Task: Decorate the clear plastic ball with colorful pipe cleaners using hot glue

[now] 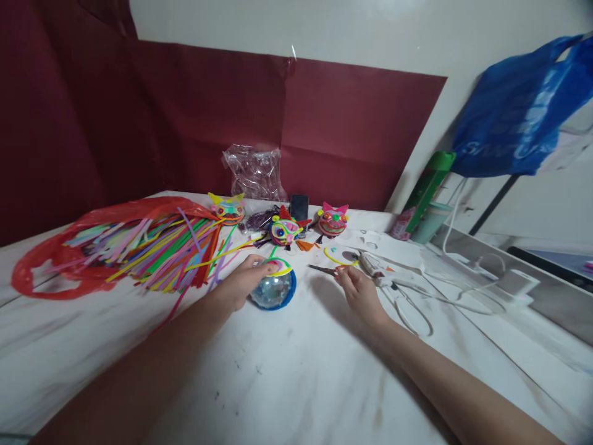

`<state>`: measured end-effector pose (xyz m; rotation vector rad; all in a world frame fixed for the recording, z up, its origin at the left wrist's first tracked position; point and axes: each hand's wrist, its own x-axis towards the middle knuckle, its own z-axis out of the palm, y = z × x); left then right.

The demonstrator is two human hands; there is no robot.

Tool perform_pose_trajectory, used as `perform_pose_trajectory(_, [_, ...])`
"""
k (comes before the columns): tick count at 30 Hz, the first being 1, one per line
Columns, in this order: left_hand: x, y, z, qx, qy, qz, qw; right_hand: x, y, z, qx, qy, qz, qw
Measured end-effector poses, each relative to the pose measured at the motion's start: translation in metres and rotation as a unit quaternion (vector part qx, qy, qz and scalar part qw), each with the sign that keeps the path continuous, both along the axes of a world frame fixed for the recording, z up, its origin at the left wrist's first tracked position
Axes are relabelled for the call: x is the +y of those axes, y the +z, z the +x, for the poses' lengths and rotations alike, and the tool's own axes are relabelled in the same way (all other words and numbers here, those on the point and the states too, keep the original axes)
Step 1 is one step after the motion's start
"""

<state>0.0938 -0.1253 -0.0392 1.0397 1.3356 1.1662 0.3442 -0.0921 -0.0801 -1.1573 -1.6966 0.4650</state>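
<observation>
My left hand is closed on a clear, shiny ball edged with fuzzy blue pipe cleaner. A yellow, white and pink curved piece lies over the ball's top, under my thumb. In my right hand is a slim dark pointed tool, its tip towards the ball and apart from it; my fingers hide its other end. Just beyond that hand lies a glue gun with a pale cord. A yellow pipe cleaner arc is beside it.
Decorated animal heads, one yellow-eared, one dark blue, one pink-eared, stand at the back. A red bag spills many coloured pipe cleaners on the left. Cords, a power strip, a green can and a cup are right.
</observation>
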Motion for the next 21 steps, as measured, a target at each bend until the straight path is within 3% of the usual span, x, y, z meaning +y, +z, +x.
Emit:
perform_pose_trajectory(7, [-0.001,-0.003,-0.002,0.002,-0.011,0.010,1.000,-0.015,-0.004,-0.009,-0.024,0.077,0.014,0.997])
perform_pose_trajectory(13, [-0.006,-0.001,0.001,0.014,-0.005,0.026,1.000,-0.017,-0.010,-0.010,-0.032,0.066,-0.001,0.997])
perform_pose_trajectory(17, [-0.010,0.000,0.009,0.065,0.006,0.044,0.997,-0.025,-0.007,-0.015,-0.065,0.100,0.088,0.989])
perform_pose_trajectory(21, [-0.018,0.000,0.021,0.173,0.014,0.094,0.980,-0.032,0.000,-0.026,-0.111,0.137,0.171,0.969])
